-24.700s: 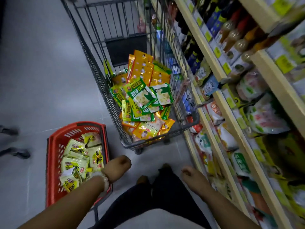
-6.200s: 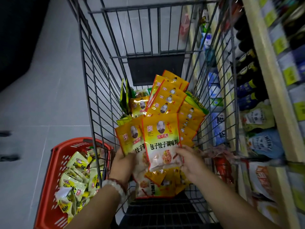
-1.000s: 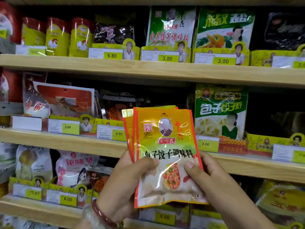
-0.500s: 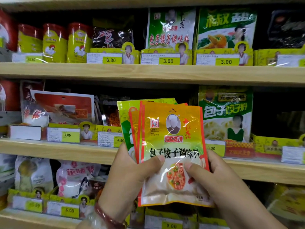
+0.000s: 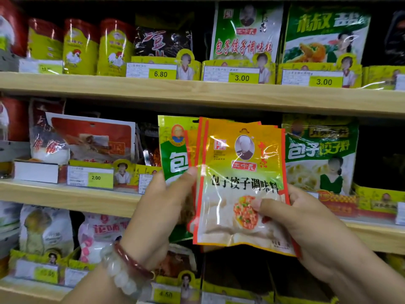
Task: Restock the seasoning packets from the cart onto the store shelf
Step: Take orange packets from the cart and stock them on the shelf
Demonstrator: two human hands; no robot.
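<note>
A fanned stack of orange seasoning packets [image 5: 238, 185] is pinched between the left hand [image 5: 157, 216] and right hand [image 5: 306, 222]. Since a moment earlier, the stack has been raised before the middle shelf [image 5: 65, 197]; shelving appears imminent.

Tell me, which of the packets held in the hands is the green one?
The green packet at the left back of the fan, pinched by the left hand. The other packets, like the front one under the right hand, are orange and yellow with red edges.

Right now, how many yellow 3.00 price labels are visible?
2, both on the top wooden shelf: one label below the green-and-white seasoning packet, another label further right. The held orange packets may hide more.
</note>
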